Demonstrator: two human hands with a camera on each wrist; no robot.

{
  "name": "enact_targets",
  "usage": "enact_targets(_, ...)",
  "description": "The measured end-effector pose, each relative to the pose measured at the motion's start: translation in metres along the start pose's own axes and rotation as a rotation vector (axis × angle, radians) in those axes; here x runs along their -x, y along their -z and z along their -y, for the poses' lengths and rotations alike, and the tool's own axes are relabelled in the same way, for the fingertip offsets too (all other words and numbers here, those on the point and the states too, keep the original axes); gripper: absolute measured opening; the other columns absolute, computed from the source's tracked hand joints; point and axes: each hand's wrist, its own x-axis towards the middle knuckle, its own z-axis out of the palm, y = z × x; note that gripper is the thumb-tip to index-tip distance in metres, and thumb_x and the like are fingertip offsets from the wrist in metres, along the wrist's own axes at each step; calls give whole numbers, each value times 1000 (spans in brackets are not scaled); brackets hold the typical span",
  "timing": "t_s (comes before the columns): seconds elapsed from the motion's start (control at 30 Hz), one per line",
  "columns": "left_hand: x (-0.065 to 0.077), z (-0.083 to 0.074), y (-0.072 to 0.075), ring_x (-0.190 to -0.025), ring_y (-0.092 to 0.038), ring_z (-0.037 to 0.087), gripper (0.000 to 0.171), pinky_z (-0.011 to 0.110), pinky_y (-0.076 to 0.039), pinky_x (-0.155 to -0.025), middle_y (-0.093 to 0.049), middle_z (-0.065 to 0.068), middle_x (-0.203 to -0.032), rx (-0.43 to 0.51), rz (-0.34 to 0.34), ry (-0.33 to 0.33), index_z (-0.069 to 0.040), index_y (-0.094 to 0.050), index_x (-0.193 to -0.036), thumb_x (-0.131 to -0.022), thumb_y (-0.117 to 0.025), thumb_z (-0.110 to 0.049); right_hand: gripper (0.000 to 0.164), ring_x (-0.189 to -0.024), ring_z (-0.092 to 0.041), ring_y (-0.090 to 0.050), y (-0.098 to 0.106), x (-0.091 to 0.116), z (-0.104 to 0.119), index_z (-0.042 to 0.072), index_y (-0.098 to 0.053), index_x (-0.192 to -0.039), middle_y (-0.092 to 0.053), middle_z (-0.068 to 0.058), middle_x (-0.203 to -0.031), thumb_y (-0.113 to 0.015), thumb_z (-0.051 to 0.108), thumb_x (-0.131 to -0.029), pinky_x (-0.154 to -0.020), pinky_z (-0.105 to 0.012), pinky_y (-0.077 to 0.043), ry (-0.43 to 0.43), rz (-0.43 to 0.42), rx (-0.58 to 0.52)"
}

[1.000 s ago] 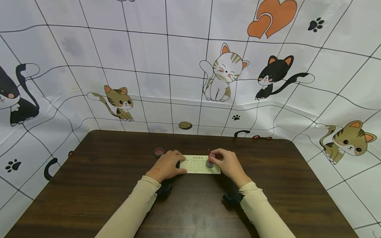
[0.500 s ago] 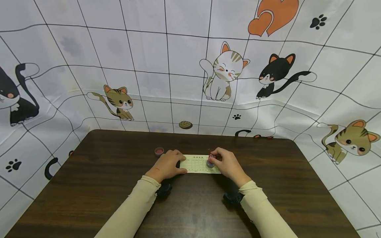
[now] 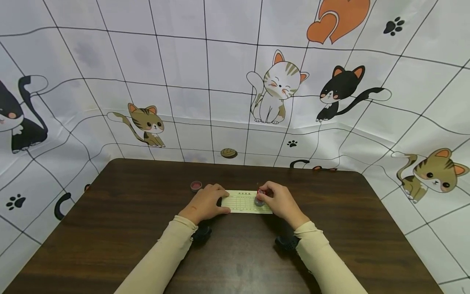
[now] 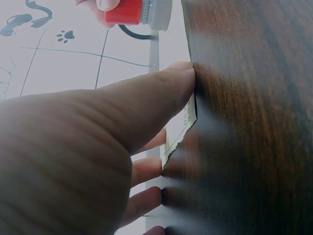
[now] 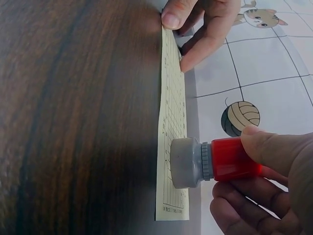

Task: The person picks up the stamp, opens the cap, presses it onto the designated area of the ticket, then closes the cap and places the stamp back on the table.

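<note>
A pale yellow printed slip (image 3: 238,203) with a ruled grid lies on the dark wooden table. My left hand (image 3: 207,204) presses its left end, the thumb (image 4: 178,85) along the near edge and the other fingertips toward the far edge. In the left wrist view that end looks torn and ragged. My right hand (image 3: 284,204) pinches the red handle of a stamp (image 5: 234,159) between thumb and fingers. The stamp stands upright on the right part of the slip, its grey round base (image 5: 185,163) right at the printed grid and covering some of it.
A small round pot (image 3: 196,186) with a dull red inside stands just beyond my left hand. Behind the table (image 3: 128,212) hangs a white sheet (image 3: 183,102) with a grid and cartoon cats, close to the far edge.
</note>
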Motion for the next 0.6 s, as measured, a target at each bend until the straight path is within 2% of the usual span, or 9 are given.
enact_targets(0.6,0,-2,1,-130,-53,34,55,55,-42,-111,-60,8,-138,-13,27,28,-16,-69,-135,-91,-79,-46,10,-85,-17,-61,2,2,4,11,-72,-100,-71,-3,-100,-78,15,-93,-77,-38,-52,-15,15,-17)
